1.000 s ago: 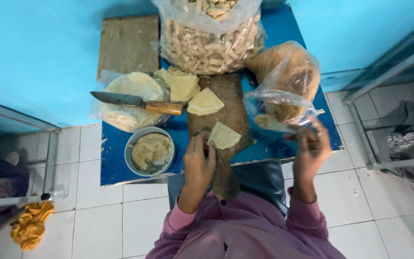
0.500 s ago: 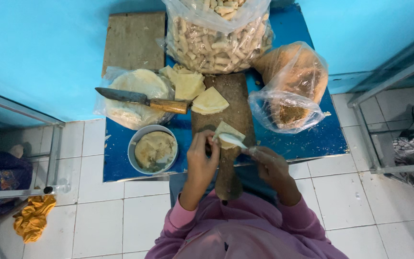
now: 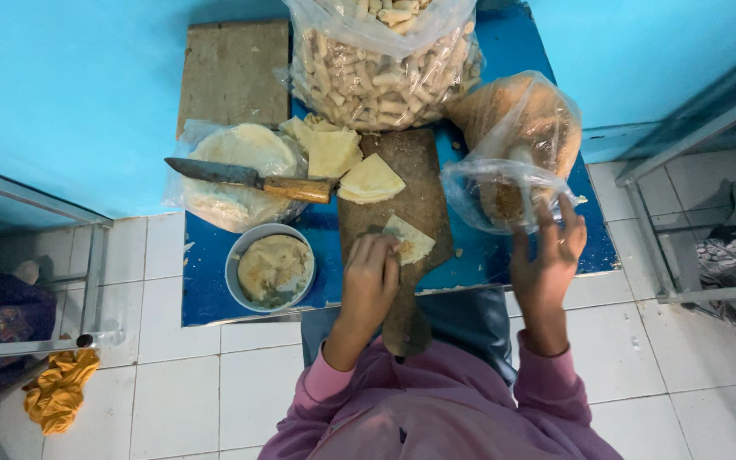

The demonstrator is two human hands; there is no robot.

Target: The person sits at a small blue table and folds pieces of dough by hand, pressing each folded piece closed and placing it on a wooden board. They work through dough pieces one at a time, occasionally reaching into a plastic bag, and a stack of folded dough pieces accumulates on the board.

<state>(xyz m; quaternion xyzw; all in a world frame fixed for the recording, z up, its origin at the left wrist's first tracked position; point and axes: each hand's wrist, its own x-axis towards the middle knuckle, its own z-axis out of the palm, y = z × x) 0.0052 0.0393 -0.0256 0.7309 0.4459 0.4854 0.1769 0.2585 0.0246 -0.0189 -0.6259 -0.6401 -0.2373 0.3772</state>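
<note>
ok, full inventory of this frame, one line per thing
table: 1, blue, against the wall
board: 1, brown wood, mid table
slab: 1, grey-brown wood, back left of table
folded wrapper: 1, pale, on board under left hand
wrapper stack: 1, pale, top of board
knife: 1, wooden handle, across bagged wrappers
bagged wrappers: 1 bag, pale, left of board
bowl: 1, metal, pale paste, front left
rolls bag: 1, clear, tan rolls, back
filling bag: 1, clear, brown, right
cloth: 1, yellow, floor left
left hand: on folded wrapper
right hand: open, at filling bag

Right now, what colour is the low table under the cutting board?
Deep blue, seen in the head view: the low table under the wooden cutting board.
</note>
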